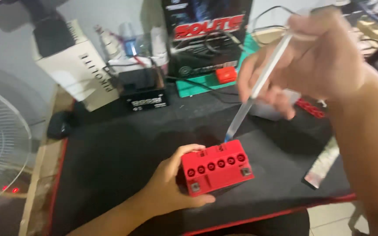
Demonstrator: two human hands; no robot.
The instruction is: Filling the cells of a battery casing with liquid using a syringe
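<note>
My left hand point(169, 183) grips a small battery with a red top point(217, 168) from its left side, holding it on the black mat point(110, 153). The red top shows a row of several round holes. My right hand point(311, 61) is raised above and to the right, closed around a long clear plastic tube point(259, 85). The tube slants down and its lower tip hangs just above the battery's back edge.
Behind stand a black battery point(143, 89) with small bottles, a white box point(73, 61), a dark printed box point(206, 35) on a green board, and a red cap strip point(310, 108). A fan point(1, 140) sits at left; the mat's red edge runs along the front.
</note>
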